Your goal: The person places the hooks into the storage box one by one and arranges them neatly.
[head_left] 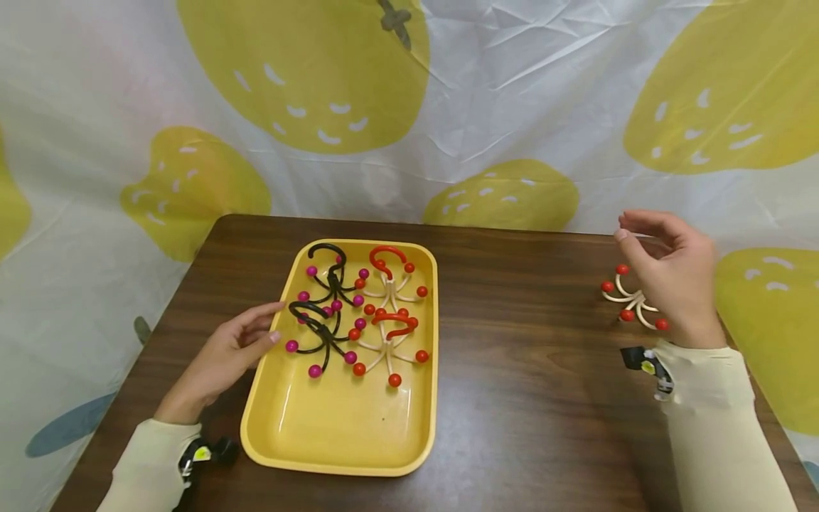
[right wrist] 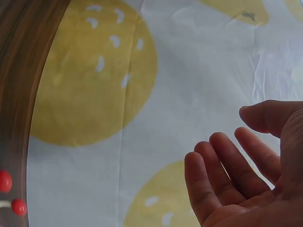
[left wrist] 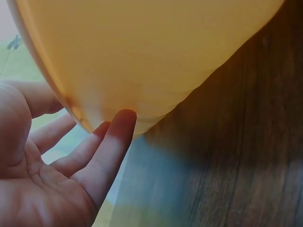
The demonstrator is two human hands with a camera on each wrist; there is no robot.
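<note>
My left hand (head_left: 220, 355) holds the left rim of a yellow tray (head_left: 345, 434), thumb and a finger over the edge and other fingers against the outer wall (left wrist: 156, 56). Inside the tray are two black multi-arm hanging hooks with pink balls, a rear one (head_left: 334, 283) and a front one (head_left: 326, 336). To their right sit two white ones with red hooks and red balls, rear (head_left: 390, 288) and front (head_left: 387, 348). Raised at the far right, my right hand (head_left: 678, 274) has loosely bent fingers and nothing in them. Partly hidden behind it lies another white multi-arm hook (head_left: 633, 299).
The brown wooden table (head_left: 512, 398) runs between the tray and the right-hand hook. A white cloth (head_left: 512, 85) printed with yellow fruit hangs behind the table. Black straps with small devices (head_left: 649, 366) sit on both wrists.
</note>
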